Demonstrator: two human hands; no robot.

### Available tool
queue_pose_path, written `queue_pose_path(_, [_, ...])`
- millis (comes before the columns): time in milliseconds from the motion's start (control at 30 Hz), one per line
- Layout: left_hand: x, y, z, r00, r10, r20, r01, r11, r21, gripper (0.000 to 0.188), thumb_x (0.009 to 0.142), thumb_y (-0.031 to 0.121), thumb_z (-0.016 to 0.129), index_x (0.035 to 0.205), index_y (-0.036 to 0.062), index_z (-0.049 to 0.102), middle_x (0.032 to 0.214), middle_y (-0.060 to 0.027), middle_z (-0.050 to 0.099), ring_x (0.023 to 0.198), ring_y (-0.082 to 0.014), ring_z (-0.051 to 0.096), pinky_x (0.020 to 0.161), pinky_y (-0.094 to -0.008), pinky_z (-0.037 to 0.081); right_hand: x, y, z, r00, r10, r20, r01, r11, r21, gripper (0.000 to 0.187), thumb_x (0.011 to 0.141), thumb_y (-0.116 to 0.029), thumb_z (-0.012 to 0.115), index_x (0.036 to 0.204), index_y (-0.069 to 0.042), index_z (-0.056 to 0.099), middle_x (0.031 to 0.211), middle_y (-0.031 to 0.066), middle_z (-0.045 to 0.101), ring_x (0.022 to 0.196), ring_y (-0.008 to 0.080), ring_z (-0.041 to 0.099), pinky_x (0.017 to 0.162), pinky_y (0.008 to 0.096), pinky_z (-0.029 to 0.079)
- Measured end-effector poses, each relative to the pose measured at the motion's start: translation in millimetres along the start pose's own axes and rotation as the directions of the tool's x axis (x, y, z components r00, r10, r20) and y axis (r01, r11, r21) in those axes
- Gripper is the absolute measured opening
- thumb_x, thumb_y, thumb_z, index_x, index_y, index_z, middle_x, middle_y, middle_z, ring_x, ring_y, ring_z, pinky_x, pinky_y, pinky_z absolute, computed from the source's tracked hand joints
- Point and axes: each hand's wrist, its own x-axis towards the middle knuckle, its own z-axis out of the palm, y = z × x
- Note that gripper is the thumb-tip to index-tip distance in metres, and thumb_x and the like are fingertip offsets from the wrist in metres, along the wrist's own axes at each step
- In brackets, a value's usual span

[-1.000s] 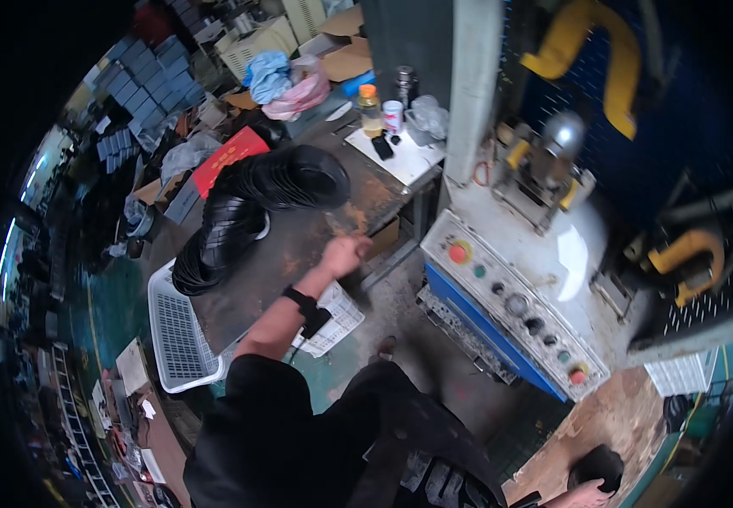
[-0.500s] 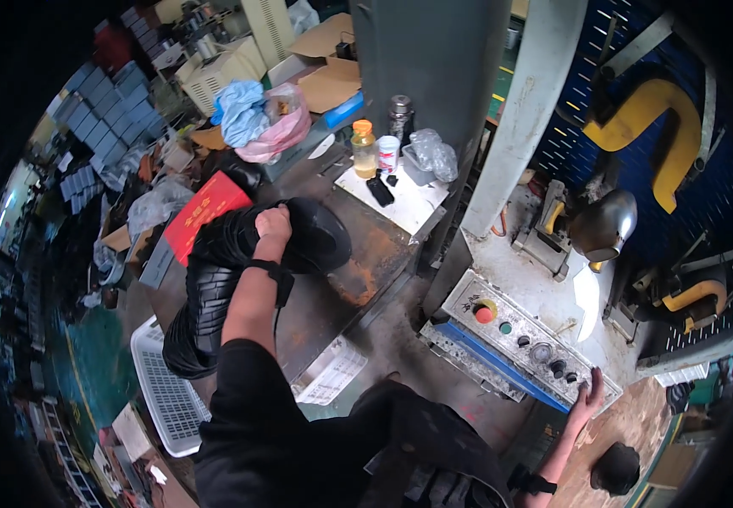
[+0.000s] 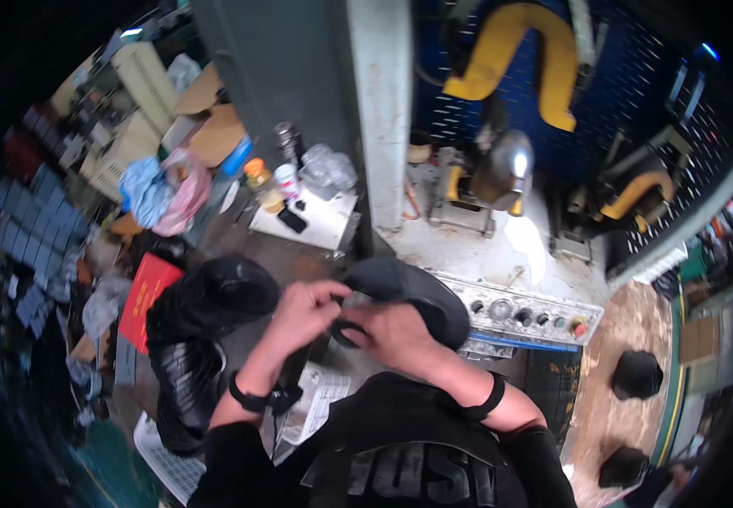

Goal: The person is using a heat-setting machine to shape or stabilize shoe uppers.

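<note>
A black cap (image 3: 430, 298) with a curved brim is held up in front of my body. My left hand (image 3: 305, 315) pinches its left edge, fingers bent toward the opening. My right hand (image 3: 392, 333) grips the near edge, with the thumb and fingers curled round a band there; the fingertips are partly hidden. To the left, long nested stacks of black caps (image 3: 178, 326) lie on the dark worktable (image 3: 222, 241). Beyond the held cap, a shiny metal dome form (image 3: 502, 169) sits on a machine with a control panel (image 3: 510, 315) of knobs and buttons.
A white board (image 3: 320, 227) carries bottles and small black items. A red box (image 3: 148, 296) stands beside the stacks. White plastic baskets (image 3: 167, 461) sit low at the left. Two black caps (image 3: 637, 374) rest on a wooden surface at right. A yellow curved guard (image 3: 519, 34) hangs above the dome.
My left hand has left the stack and now holds a cap before me. My right hand has come from the control panel to the same cap. The view has swung right.
</note>
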Motion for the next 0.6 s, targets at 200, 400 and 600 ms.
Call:
queue_pose_path(200, [30.8,-3.9,38.4,0.756,0.612,0.233,-0.633,0.774,0.016,0.025,0.089,0.023,0.058,0.102,0.0025,0.064,0.101,-0.0068,0.061,0.094,-0.0118,0.054,0.08,-0.0294,0.043,-66.2,38.2,-49.0,0.99,0.017,0.14,-0.051,0.968,0.244,0.026,0.082,-0.013,0.064,0.106,-0.002,0.061,0.088,0.0176,0.064,0.08,0.0295,0.063,0.072,0.0359,0.048])
queue_pose_path(400, [62.1,26.8,55.9,0.682,0.33,0.653,0.071,0.858,-0.508,0.036,0.086,0.004,0.06,0.121,0.0006,0.054,0.113,-0.0019,0.059,0.104,-0.0084,0.053,0.09,-0.0249,0.042,-103.2,74.5,-115.5,0.967,0.227,0.116,-0.241,0.668,0.704,0.023,0.084,-0.008,0.065,0.105,0.0,0.061,0.093,0.0014,0.064,0.083,0.0096,0.058,0.078,0.0255,0.046])
queue_pose_path(600, [145.0,162.2,49.6,0.758,0.648,0.073,-0.477,0.627,-0.616,0.039,0.091,0.027,0.055,0.12,0.0006,0.055,0.121,-0.0078,0.056,0.113,-0.0152,0.05,0.1,-0.0287,0.035,-56.8,109.1,-182.5,0.788,0.43,-0.441,0.252,0.428,0.868,0.02,0.085,-0.01,0.064,0.103,-0.002,0.06,0.087,0.001,0.064,0.08,0.0077,0.06,0.077,0.0233,0.049])
